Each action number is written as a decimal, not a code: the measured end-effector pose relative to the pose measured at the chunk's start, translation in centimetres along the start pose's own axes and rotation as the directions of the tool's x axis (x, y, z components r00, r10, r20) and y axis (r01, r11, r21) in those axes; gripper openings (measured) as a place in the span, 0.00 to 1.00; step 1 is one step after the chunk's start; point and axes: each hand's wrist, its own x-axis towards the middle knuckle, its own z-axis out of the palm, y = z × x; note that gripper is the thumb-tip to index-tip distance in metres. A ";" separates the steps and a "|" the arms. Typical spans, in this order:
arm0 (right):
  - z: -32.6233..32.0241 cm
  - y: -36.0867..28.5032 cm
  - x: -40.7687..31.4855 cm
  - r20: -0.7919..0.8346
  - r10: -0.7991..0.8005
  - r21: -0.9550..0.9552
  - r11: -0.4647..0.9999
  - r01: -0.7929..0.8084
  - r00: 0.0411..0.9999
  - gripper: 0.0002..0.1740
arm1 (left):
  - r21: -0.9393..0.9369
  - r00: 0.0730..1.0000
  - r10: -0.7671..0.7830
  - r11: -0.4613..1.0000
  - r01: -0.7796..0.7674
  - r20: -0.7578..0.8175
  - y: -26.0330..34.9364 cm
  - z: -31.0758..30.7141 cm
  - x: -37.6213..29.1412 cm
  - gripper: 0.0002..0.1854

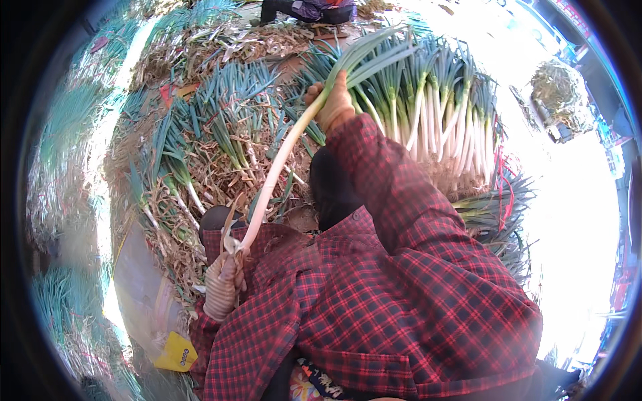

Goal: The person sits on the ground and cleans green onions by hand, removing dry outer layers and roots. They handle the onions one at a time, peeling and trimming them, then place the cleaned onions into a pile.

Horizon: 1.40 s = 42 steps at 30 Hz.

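Observation:
One long Welsh onion (277, 168) stretches slantwise between my two gloved hands, its white shank bent slightly. My right hand (337, 103) grips it high up, where the shank turns to green leaves. Down by my lap, my left hand (226, 280), in a ribbed glove, holds the root end. A strip of dry outer skin (231, 220) hangs loose there; the roots are hidden by the fingers. Just beyond my right forearm lies a thick row of cleaned Welsh onions (441, 113) with white shanks side by side.
Untrimmed Welsh onions (233, 100) lie ahead on a heap of dry peelings (210, 150). A bundle with red twine (494, 213) is at my right. A plastic sack (145, 295) lies at my left. Another person (311, 11) sits at the far side.

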 end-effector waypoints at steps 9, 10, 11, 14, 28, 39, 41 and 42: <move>-3.2 3.9 1.9 -0.078 -0.107 -0.352 0.933 0.073 0.991 0.15 | 0.127 0.983 0.116 0.983 -0.134 0.144 1.7 4.2 2.3 0.19; -3.0 2.8 3.1 -0.081 -0.118 -0.349 0.934 0.083 0.990 0.16 | 0.175 0.984 0.093 0.977 -0.119 0.152 1.9 4.2 2.2 0.19; -3.0 1.8 4.3 -0.069 -0.135 -0.363 0.926 0.101 0.988 0.17 | 0.198 0.986 0.116 0.970 -0.138 0.118 2.1 3.9 1.9 0.19; -3.6 -1.2 8.8 -0.102 -0.261 -0.478 0.859 0.183 0.960 0.12 | 0.248 0.998 0.056 0.967 -0.060 0.025 2.2 1.1 0.9 0.18; -28.8 -33.2 21.1 -0.069 -0.605 -0.995 -0.014 -0.098 0.793 0.31 | 0.554 0.778 0.001 0.702 0.447 -0.628 -14.0 -24.8 3.9 0.29; -25.4 -16.7 14.3 -0.147 -0.417 -0.988 0.025 -0.150 0.897 0.24 | -0.123 0.255 -0.294 0.841 0.527 -0.921 -20.8 -42.4 31.7 0.50; -20.8 -12.2 13.7 -0.028 -0.333 -0.993 -0.096 -0.064 0.943 0.23 | -0.177 0.298 -0.297 0.912 0.370 -0.907 -19.5 -41.6 33.3 0.43; -18.3 -9.9 13.4 0.005 -0.282 -0.998 -0.061 -0.013 0.959 0.21 | -0.198 0.352 -0.277 0.949 0.245 -0.894 -18.4 -40.5 33.6 0.38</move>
